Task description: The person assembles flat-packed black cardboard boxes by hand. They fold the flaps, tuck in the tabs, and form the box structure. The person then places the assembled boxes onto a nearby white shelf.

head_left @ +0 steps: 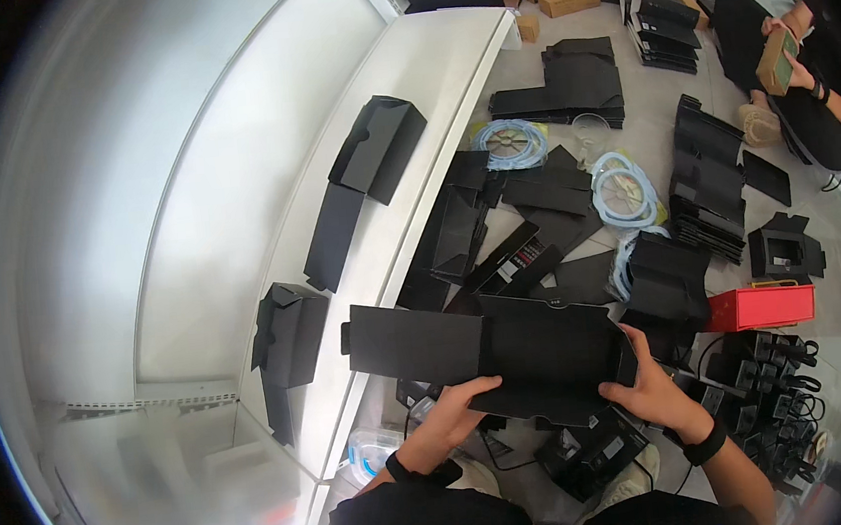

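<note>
White wall (209,251), white shelf (457,49), pale floor (646,95)

One handheld black carton (547,341), two black boxes (382,148) on one shelf (437,56), one red box (760,310)

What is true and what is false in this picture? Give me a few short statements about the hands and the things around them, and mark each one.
1. The left hand and right hand both hold one open black box. True.
2. The red box is to the left of the open black box. False: the red box is to its right.
3. Another person holds a small brown box. True.
4. The coiled tubing is bright yellow. False: the coiled tubing is light blue.
5. A black band circles the right wrist. True.
6. The boxes on the white shelf are white. False: the shelf boxes are black.
</note>
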The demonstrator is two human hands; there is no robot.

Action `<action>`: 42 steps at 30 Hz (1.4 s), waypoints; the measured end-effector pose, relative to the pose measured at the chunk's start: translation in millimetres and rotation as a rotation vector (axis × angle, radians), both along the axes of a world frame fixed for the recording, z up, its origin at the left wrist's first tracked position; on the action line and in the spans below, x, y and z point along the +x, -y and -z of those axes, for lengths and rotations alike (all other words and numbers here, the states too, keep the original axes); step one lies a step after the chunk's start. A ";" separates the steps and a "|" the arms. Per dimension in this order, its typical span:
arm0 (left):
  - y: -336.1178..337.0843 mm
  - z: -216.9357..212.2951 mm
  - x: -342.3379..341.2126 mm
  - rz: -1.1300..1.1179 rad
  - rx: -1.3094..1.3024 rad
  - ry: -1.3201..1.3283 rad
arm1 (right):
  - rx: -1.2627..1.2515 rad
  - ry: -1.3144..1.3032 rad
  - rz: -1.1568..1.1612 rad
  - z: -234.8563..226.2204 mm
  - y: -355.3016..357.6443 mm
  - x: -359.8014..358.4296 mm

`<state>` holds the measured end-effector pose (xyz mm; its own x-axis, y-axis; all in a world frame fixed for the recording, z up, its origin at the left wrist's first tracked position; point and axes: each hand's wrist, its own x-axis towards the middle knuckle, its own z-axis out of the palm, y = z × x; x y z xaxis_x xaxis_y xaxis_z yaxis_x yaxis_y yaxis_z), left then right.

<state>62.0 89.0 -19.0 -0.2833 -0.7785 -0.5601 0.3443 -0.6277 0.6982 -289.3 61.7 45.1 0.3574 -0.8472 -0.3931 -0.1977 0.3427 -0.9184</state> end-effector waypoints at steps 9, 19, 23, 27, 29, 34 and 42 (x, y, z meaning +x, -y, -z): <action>18.5 -24.7 -12.9 0.070 -0.118 0.102 | -0.097 -0.238 -0.265 -37.0 47.8 -23.4; 42.4 -64.3 -24.6 0.005 0.207 0.156 | -0.001 -0.173 -0.175 7.0 24.3 5.7; 39.2 -70.8 -17.7 0.200 -0.170 0.282 | -0.014 -0.140 -0.160 11.5 16.6 10.6; 56.1 -58.8 -9.6 0.293 -0.126 0.338 | -0.131 -0.288 -0.119 -9.1 12.9 18.8; 68.2 -66.6 -15.5 0.252 0.145 0.340 | -0.100 -0.307 -0.170 -17.9 14.5 15.3; 68.7 -75.3 -17.5 0.304 0.191 0.376 | 0.054 -0.252 -0.186 -23.3 17.8 5.9; 31.4 -32.1 -14.7 0.174 -0.325 0.285 | 0.068 0.082 0.370 -9.9 14.1 -3.4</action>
